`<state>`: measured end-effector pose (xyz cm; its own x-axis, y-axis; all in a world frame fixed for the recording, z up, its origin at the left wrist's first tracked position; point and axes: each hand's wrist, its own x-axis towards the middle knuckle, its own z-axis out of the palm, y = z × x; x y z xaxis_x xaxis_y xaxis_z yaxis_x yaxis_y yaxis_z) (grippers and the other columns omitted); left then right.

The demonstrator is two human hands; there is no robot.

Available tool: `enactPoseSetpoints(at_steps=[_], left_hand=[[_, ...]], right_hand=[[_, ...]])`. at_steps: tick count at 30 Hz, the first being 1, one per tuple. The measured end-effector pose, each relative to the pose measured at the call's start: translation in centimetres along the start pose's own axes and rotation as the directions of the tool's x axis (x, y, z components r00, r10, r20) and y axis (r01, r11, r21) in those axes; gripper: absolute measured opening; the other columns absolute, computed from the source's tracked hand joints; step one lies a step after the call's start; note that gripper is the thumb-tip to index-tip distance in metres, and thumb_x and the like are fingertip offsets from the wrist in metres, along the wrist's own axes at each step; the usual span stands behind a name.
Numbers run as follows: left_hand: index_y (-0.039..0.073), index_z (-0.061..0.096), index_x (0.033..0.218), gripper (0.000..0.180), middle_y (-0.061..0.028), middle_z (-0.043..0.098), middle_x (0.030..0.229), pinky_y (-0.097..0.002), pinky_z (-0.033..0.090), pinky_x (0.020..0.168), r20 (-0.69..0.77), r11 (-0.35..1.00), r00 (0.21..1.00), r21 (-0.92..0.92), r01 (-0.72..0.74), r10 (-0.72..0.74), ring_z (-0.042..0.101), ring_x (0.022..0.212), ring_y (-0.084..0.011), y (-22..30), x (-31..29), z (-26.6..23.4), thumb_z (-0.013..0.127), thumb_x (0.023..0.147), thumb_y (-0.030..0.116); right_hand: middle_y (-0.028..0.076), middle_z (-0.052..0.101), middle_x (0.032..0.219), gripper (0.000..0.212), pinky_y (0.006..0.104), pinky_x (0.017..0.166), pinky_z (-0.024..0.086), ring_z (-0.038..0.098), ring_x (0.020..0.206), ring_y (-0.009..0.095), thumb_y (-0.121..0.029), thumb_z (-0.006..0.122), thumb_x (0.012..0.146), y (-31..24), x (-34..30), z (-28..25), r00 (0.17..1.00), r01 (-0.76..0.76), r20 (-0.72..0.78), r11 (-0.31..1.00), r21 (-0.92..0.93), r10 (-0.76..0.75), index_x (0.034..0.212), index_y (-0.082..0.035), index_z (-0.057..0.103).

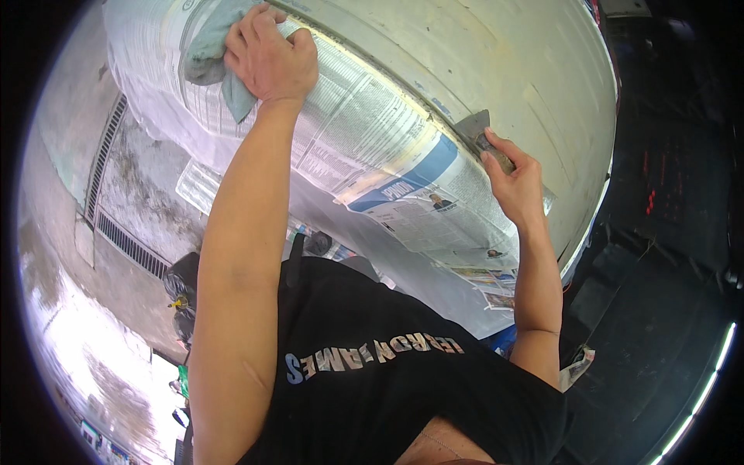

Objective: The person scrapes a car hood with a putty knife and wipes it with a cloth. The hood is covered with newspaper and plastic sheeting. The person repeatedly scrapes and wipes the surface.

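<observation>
My left hand (273,66) is closed over a crumpled grey-green cloth (208,56) at the upper left, its fingers curled on the cloth. Beneath them lie printed newspaper sheets (341,105), taped along the edge of a large pale, curved panel (504,58). My right hand (515,184) grips a putty knife (474,124) by its handle, thumb and fingers wrapped round it. The knife's flat grey blade lies at the seam between the panel and the newspaper. Part of the handle is hidden in my palm.
Translucent plastic sheeting (341,221) hangs below the newspaper. On the concrete floor at left, a drain grate (130,246) runs near black plastic bags (183,279). Dark clutter (651,271) fills the right side, beyond the panel's curved edge.
</observation>
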<state>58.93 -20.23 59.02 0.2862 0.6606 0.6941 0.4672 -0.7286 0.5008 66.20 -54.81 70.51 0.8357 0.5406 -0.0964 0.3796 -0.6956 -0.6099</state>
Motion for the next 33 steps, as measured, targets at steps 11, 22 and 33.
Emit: enactPoseSetpoints(at_steps=[11,22,33], left_hand=[[0.013,0.059,0.100,0.025,-0.0015,0.059,0.132,-0.0489,0.030,0.109,0.011,1.000,1.000,0.020,0.012,-0.013,0.046,0.126,-0.0312,-0.1,0.1,0.0,0.062,0.076,0.019],[0.012,0.059,0.101,0.027,-0.0026,0.059,0.132,-0.0498,0.029,0.109,0.024,1.000,0.999,-0.012,0.026,-0.026,0.046,0.126,-0.0325,0.5,0.1,-0.2,0.062,0.075,0.019],[0.013,0.059,0.100,0.025,-0.0023,0.059,0.132,-0.0505,0.029,0.109,0.029,1.000,0.999,-0.020,0.022,-0.022,0.044,0.128,-0.0311,0.3,0.1,-0.1,0.062,0.076,0.019]], right_hand=[[0.018,0.073,0.117,0.034,0.0306,0.076,0.053,0.066,0.069,0.017,-0.012,0.069,0.091,-1.2,1.2,0.7,0.996,0.083,0.006,0.989,-0.124,-0.083,0.125,-0.007,0.071],[0.018,0.072,0.120,0.036,0.0336,0.096,0.051,0.071,0.111,0.026,-0.011,0.069,0.090,-1.6,2.4,0.3,0.996,0.092,0.036,0.987,-0.130,-0.088,0.125,-0.004,0.070],[0.017,0.074,0.116,0.036,0.0305,0.082,0.053,0.069,0.077,0.019,-0.011,0.069,0.090,-2.9,2.5,0.1,0.999,0.040,0.025,0.995,-0.088,-0.038,0.125,-0.004,0.070]])
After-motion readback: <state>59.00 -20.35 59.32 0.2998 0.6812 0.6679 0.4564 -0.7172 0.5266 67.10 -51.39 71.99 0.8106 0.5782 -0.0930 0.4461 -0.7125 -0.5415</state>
